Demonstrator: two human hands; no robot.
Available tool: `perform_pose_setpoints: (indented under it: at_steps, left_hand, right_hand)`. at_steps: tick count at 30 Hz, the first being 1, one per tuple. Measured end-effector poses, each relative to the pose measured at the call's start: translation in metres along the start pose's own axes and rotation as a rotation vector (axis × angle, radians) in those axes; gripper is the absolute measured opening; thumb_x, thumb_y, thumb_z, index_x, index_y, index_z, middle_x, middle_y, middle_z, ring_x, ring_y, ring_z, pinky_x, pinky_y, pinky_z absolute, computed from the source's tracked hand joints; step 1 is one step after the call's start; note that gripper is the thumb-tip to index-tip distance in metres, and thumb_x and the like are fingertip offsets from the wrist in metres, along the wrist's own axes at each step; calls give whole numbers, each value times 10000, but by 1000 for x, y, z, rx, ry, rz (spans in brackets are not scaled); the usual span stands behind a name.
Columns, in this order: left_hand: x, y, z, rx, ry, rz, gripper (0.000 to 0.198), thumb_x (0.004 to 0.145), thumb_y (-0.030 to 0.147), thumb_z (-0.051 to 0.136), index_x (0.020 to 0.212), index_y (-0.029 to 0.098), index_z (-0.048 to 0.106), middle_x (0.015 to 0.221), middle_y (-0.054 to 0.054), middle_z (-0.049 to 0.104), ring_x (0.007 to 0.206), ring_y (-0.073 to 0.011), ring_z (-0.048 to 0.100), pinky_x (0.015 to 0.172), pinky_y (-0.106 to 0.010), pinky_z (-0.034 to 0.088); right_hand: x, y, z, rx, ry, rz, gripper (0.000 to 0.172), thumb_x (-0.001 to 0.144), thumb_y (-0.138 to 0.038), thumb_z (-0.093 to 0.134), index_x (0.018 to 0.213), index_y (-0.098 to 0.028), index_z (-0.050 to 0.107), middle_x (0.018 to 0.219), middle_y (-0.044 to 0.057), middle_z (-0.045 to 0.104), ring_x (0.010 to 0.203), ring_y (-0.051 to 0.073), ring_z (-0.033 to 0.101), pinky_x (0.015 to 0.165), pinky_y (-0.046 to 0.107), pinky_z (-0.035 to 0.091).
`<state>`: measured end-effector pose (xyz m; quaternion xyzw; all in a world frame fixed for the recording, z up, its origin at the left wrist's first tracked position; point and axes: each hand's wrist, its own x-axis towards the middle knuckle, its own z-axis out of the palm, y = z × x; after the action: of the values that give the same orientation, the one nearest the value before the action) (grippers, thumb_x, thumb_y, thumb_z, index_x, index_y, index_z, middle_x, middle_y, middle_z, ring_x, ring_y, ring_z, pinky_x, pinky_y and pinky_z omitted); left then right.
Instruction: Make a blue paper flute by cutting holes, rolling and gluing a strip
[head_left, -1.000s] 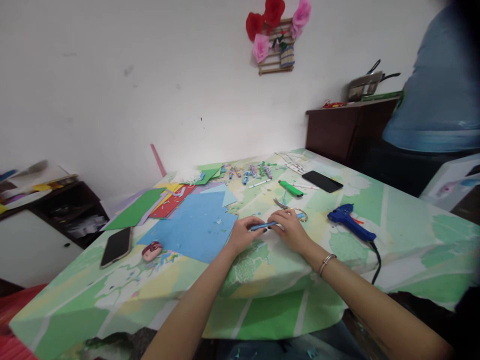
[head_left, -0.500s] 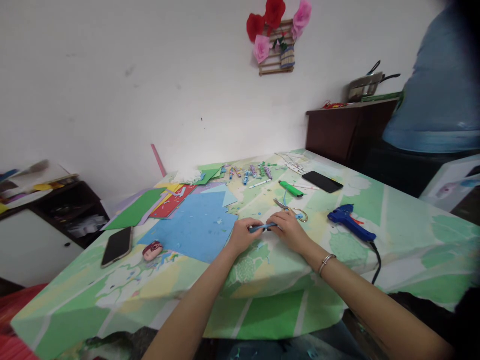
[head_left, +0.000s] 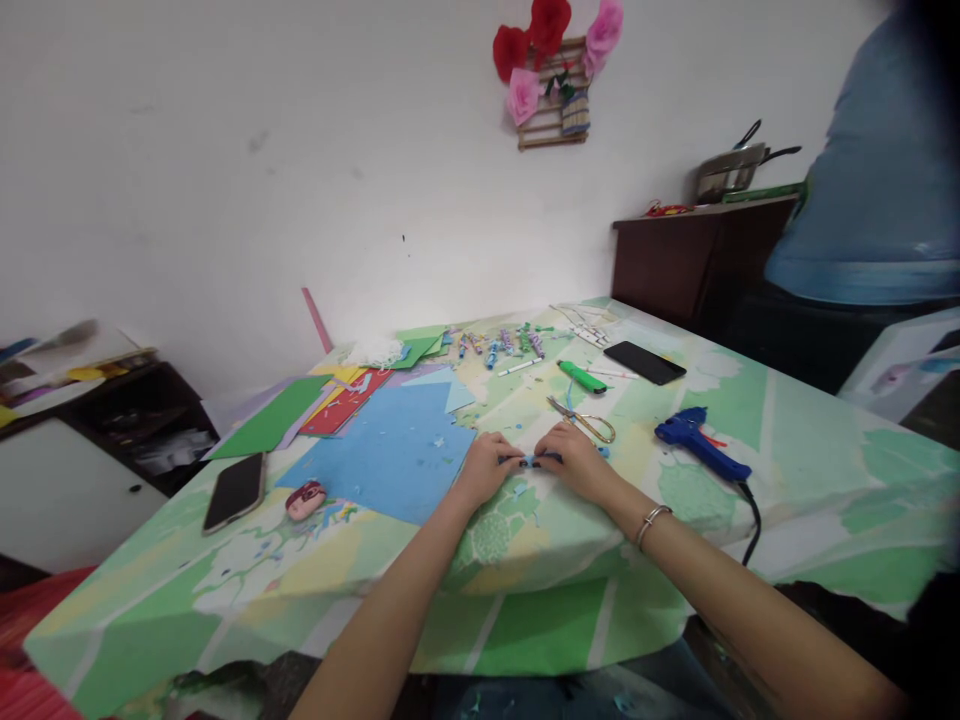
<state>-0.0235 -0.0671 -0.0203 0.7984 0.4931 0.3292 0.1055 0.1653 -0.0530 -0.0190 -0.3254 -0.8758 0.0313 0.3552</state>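
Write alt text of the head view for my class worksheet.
A left hand and right hand hold a blue strip over a patterned tablecloth. Scissors lie beyond the right hand, blue paper to the left, a glue gun to the right.

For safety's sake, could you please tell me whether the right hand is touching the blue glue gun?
Apart: the head view shows tablecloth between the right hand and blue glue gun.

The blue strip [head_left: 529, 461] now mostly disappears under the fingers of the left hand [head_left: 485, 467] and right hand [head_left: 574, 462], only a short bit showing between them. Its far end sits lower, just below the scissors [head_left: 573, 414], whose gold handles show more fully.
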Motion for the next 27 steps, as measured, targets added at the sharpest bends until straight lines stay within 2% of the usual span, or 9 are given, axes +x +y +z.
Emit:
perform_pose_setpoints:
  at_steps: [5, 14, 20, 27]
  left_hand:
    - [0, -2, 2, 93, 16, 52, 114, 726, 181, 638, 799, 204, 722, 720, -54, 606, 752, -185, 529, 698, -295, 394]
    - [-2, -2, 0, 120, 54, 146, 48, 738, 217, 643, 750, 194, 684, 721, -35, 652, 750, -175, 538, 730, -287, 404]
    - [-2, 2, -1, 164, 23, 111, 70, 747, 206, 632, 771, 174, 689, 767, -49, 627, 779, -172, 540, 738, -276, 403]
    - [1, 2, 1, 238, -22, 90, 109, 781, 209, 590, 779, 194, 698, 766, -45, 618, 777, -165, 532, 736, -267, 393]
  right_hand:
    - [0, 2, 0, 6, -1, -14, 26, 723, -153, 665, 739, -173, 671, 728, 50, 628, 787, 194, 523, 718, 321, 414]
    - [1, 5, 4, -7, -44, -19, 116, 785, -152, 595, 761, -178, 706, 743, 64, 626, 763, 182, 530, 719, 307, 409]
    - [3, 6, 5, -26, -64, 58, 117, 776, -127, 594, 800, -159, 705, 745, 62, 639, 789, 186, 548, 740, 295, 409]
    - [5, 6, 6, -49, -86, 65, 141, 770, -118, 597, 770, -181, 724, 728, 62, 636, 774, 182, 547, 714, 278, 393]
